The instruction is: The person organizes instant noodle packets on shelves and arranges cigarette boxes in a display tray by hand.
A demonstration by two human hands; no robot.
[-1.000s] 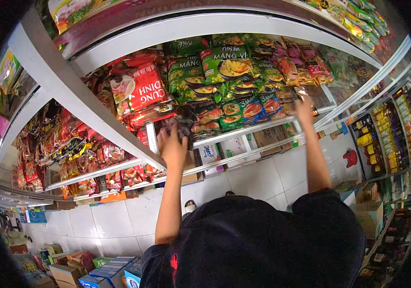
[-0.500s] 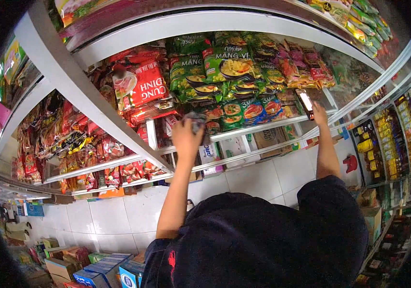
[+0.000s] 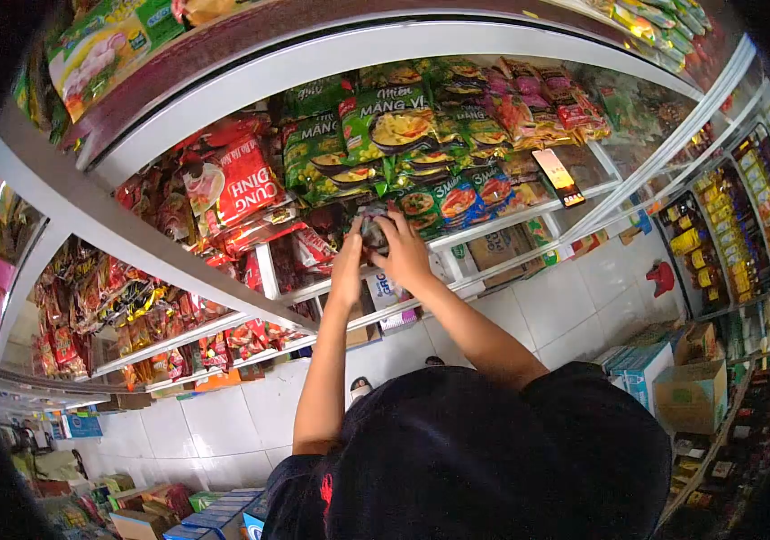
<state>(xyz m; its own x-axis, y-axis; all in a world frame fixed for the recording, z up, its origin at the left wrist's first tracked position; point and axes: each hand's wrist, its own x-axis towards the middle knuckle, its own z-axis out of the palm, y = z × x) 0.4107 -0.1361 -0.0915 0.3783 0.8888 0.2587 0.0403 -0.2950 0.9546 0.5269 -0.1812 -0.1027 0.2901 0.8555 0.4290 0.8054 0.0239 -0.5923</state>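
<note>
Between my two hands is a crumpled dark grey bundle (image 3: 373, 232), which looks like a cloth. My left hand (image 3: 349, 265) grips it from the left, and my right hand (image 3: 405, 255) has its fingers round the right side. Both are at the front of the shelf, just below green noodle packets (image 3: 389, 126). Small blue and green packets (image 3: 466, 200) stand just right of my right hand. A phone (image 3: 558, 177) with a lit screen lies at the shelf's front edge, apart from both hands.
Red packets (image 3: 234, 187) fill the left of this shelf, beside a slanting white frame post (image 3: 151, 220). Above runs a white shelf edge (image 3: 385, 47). Cartons (image 3: 691, 396) stand on the tiled floor (image 3: 565, 315) at right, near a rack of yellow-labelled goods (image 3: 722, 234).
My right hand has let go of the phone, leaving it on the shelf edge, and has moved left to join my left hand on the grey bundle. The view has shifted slightly.
</note>
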